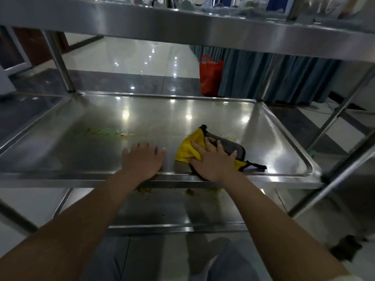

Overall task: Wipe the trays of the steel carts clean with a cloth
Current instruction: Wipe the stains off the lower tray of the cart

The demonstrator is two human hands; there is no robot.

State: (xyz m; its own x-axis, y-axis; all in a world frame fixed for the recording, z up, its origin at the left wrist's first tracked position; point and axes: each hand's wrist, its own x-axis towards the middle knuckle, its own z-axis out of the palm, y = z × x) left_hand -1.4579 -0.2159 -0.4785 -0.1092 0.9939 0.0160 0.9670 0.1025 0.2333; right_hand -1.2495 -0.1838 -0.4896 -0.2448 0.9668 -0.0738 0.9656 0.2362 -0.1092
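The middle steel tray [85,118] of the cart fills the view. A yellow and grey cloth [187,147] lies on its right half near the front rim. My right hand [213,161] lies flat on the cloth with fingers spread, pressing it onto the tray. My left hand [143,159] rests palm down on the bare steel just left of the cloth, at the front rim. A greenish-yellow food smear [107,131] sits on the tray's left half. The lower tray [172,211] below shows orange and yellow stains near its far edge.
The top shelf [182,23] of the cart overhangs closely above. Steel posts [58,59] stand at the tray's corners. A red plastic bag [210,76] stands on the glossy floor behind, beside a blue skirted table [274,78]. My knees show at the bottom.
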